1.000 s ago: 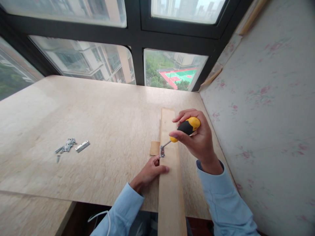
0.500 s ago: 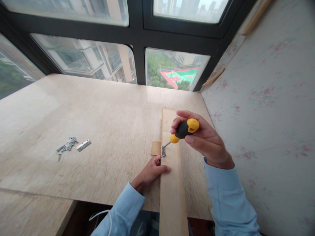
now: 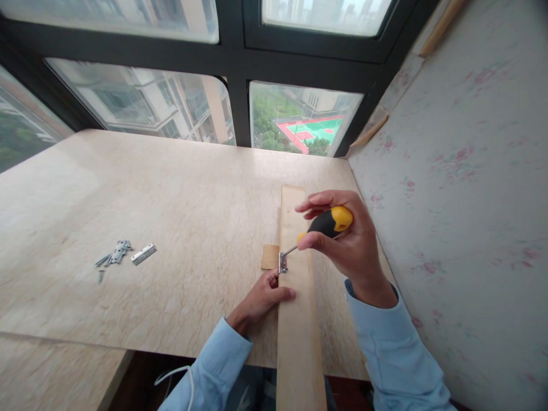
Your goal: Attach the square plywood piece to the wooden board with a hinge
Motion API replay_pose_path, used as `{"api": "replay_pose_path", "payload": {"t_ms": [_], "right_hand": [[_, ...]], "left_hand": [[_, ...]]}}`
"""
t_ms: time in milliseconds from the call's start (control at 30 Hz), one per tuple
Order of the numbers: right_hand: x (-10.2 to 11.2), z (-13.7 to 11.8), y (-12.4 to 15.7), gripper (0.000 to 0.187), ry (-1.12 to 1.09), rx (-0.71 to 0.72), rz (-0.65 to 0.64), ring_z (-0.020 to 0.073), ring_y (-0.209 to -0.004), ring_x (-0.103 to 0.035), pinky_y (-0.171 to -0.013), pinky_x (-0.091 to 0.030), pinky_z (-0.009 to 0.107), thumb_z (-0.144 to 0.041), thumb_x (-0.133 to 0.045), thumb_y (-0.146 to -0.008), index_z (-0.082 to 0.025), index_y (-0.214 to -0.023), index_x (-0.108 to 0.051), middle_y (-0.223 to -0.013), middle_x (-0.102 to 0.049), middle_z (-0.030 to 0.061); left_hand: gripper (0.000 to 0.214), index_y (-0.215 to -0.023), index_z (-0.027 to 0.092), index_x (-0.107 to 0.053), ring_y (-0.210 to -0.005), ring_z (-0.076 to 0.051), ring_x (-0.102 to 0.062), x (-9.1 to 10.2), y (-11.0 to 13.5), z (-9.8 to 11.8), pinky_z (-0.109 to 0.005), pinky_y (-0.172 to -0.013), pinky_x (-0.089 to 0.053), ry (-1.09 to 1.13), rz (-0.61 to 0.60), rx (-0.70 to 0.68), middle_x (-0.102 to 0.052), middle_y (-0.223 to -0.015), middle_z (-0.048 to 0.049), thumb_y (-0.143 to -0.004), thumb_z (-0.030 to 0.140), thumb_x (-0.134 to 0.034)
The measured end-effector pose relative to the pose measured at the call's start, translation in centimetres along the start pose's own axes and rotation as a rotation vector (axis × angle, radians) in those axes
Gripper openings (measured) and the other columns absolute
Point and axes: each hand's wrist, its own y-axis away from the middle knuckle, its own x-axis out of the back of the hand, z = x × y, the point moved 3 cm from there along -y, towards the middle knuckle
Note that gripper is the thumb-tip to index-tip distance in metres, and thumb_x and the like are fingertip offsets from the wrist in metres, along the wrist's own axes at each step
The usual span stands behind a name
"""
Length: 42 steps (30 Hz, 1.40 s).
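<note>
A long pale wooden plank (image 3: 297, 319) lies lengthwise on the marble tabletop (image 3: 171, 217), reaching past its near edge. A small metal hinge (image 3: 282, 264) sits on the plank's left edge. My right hand (image 3: 342, 240) is closed round a screwdriver (image 3: 323, 226) with a black and yellow handle, its tip on the hinge. My left hand (image 3: 263, 299) grips the plank's left edge just below the hinge, thumb on top of the wood.
A small tan wooden piece (image 3: 270, 257) lies against the plank's left side by the hinge. Loose hinges (image 3: 143, 254) and screws (image 3: 111, 260) lie on the left of the table. A flowered wall stands close on the right; windows run along the back.
My right hand has rolled about the screwdriver handle, wrist swinging out and back, while the tip stays on the hinge. My left hand and the plank have not moved.
</note>
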Motion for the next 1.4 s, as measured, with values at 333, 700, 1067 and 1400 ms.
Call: {"api": "replay_pose_path", "payload": {"t_ms": [333,700,1067,1400], "right_hand": [[-0.4,0.8,0.2,0.03,-0.544,-0.14,-0.232,0.0148,-0.079,-0.058,-0.073,-0.053,0.032,-0.035,-0.067,-0.092,-0.025,-0.12,-0.062,-0.088,-0.06,0.0018],[1.7,-0.5,-0.1,0.044,-0.298,-0.075,-0.336,0.0221,-0.095,-0.066,-0.08,-0.059,0.039,-0.021,-0.088,-0.071,-0.023,-0.108,-0.064,-0.103,-0.068,0.0057],[-1.0,0.3,0.2,0.044,-0.038,0.055,0.056,0.0203,-0.096,-0.065,-0.082,-0.056,0.038,-0.034,-0.083,-0.078,-0.027,-0.11,-0.053,-0.114,-0.063,0.0045],[-0.5,0.9,0.1,0.045,-0.328,-0.108,-0.117,0.0162,-0.082,-0.06,-0.074,-0.057,0.034,-0.037,-0.066,-0.091,-0.028,-0.133,-0.052,-0.095,-0.059,0.0017]], "left_hand": [[0.047,-0.109,0.01,-0.067,-0.091,-0.025,-0.069,0.1,0.0,-0.2,-0.034,-0.082,-0.055,0.014,0.009,0.015,-0.072,-0.106,-0.0133,-0.068,0.027,-0.083],[0.047,-0.112,0.01,-0.067,-0.097,-0.026,-0.069,0.0,0.1,0.0,-0.033,-0.082,-0.055,-0.008,-0.006,0.009,-0.072,-0.107,-0.0129,-0.07,0.025,-0.081],[0.048,-0.112,0.011,-0.067,-0.09,-0.026,-0.07,-0.1,0.0,0.0,-0.036,-0.081,-0.055,0.025,0.0,0.013,-0.071,-0.107,-0.0134,-0.069,0.027,-0.082],[0.048,-0.109,0.01,-0.068,-0.09,-0.025,-0.07,-0.2,0.0,0.0,-0.034,-0.082,-0.055,0.029,0.011,0.013,-0.071,-0.106,-0.0133,-0.066,0.028,-0.083]]}}
